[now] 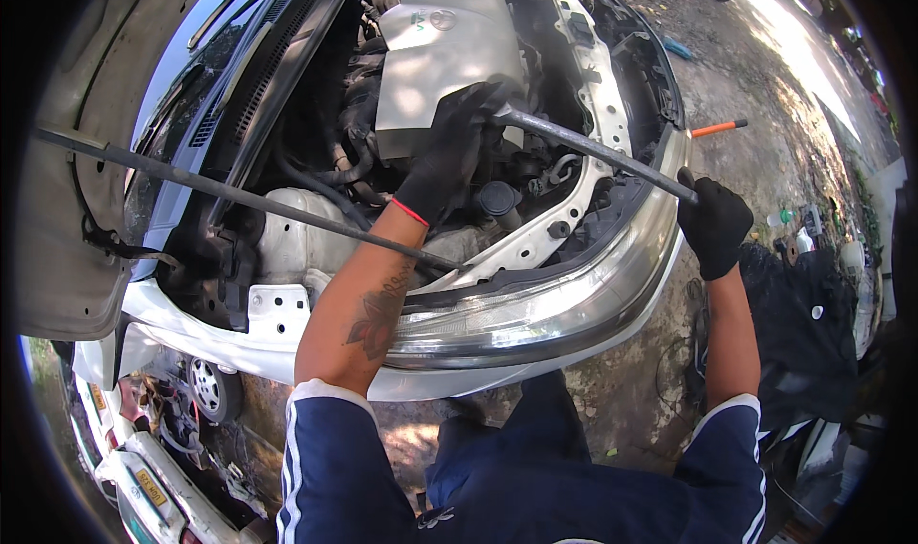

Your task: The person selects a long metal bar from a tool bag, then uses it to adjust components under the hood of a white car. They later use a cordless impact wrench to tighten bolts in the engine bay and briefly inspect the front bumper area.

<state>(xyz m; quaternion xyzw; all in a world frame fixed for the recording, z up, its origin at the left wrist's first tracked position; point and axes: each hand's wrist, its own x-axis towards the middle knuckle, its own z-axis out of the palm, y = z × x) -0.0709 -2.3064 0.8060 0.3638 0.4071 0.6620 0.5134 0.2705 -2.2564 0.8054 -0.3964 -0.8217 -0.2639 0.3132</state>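
A long grey metal bar (601,149) lies slantwise over the front of a car's open engine bay. Its far-left end meets my left hand (464,128), black-gloved and closed round it above the lower corner of the pale engine cover (430,61). What sits at that end is hidden by the glove. My right hand (715,223), also gloved in black, is wrapped round the bar's other end, just outside the headlight (535,326). Below the bar runs the white front crossmember (535,248) with its round holes. A dark round cap (497,198) shows beneath my left hand.
The hood prop rod (239,196) crosses under my left forearm, from the raised hood (67,219) to the front frame. An orange stick (719,127) juts past the bumper. Black cloth (794,324) and bottles are at right; other car parts (153,477) lie lower left.
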